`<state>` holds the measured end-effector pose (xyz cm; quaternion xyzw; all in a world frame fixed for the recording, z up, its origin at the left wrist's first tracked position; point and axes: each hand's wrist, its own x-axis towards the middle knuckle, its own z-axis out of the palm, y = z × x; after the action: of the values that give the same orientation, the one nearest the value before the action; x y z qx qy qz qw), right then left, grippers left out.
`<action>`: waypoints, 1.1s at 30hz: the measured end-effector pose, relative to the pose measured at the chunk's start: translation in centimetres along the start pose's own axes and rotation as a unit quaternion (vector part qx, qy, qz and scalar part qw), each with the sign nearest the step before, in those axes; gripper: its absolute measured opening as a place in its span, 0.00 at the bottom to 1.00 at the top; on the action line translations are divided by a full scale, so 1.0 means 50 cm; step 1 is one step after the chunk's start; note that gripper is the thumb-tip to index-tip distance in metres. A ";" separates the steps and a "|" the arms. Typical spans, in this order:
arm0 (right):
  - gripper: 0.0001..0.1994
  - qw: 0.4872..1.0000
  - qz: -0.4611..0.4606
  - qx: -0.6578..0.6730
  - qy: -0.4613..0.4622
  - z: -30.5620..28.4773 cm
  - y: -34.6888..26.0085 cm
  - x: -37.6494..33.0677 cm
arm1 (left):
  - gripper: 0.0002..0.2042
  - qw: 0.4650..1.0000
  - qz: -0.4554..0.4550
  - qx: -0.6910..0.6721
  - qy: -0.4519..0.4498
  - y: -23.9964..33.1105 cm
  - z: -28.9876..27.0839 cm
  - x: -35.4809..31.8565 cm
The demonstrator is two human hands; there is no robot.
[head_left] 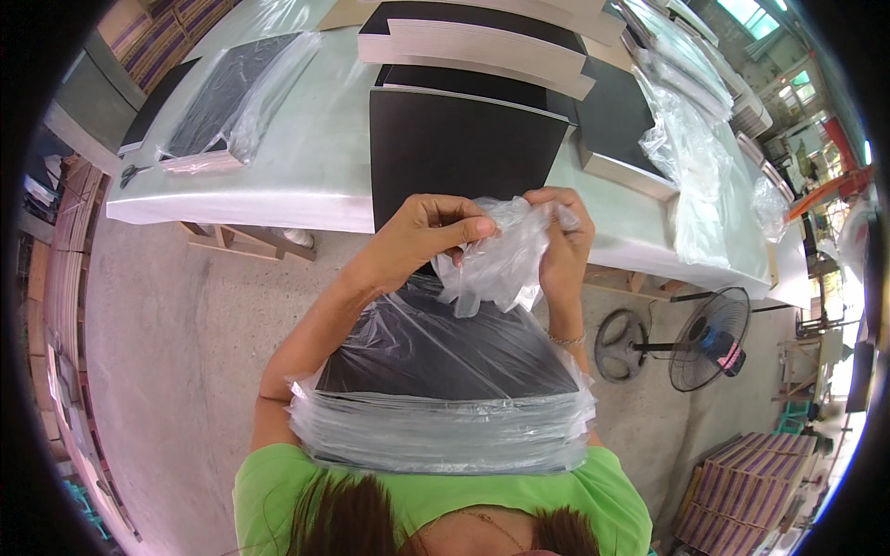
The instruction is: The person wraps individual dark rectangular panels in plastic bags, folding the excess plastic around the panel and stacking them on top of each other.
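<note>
A stack of black sheets (445, 357) in a clear plastic bag (445, 422) lies between my forearms, its near end close to my green shirt. The bag's far end is a crumpled bunch of plastic (510, 259). My left hand (428, 232) pinches the left side of this bunch between thumb and fingers. Closed on the bunch's right side is my right hand (565, 243); some of its fingers are hidden by the plastic. Just beyond both hands, a large black board (464, 134) slants at the table's near edge.
The pale table (324, 157) holds black-topped stacks (487, 37), a plastic-covered stack (227, 102) and scissors (132, 173) at left. Loose clear bags (695, 167) hang over its right edge. A standing fan (709, 338) is at the right, behind it strapped cartons (746, 486).
</note>
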<state>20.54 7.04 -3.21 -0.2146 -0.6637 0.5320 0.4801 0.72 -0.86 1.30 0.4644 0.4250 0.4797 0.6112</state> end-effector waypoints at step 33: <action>0.25 0.967 -0.030 -0.222 -0.119 0.093 -0.151 -0.007 | 0.11 0.999 0.035 -0.008 0.016 0.010 0.002 -0.043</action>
<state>18.36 1.86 3.69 -0.2315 -0.8235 0.3784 0.3535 0.34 -2.95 1.97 0.4658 0.4144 0.5115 0.5912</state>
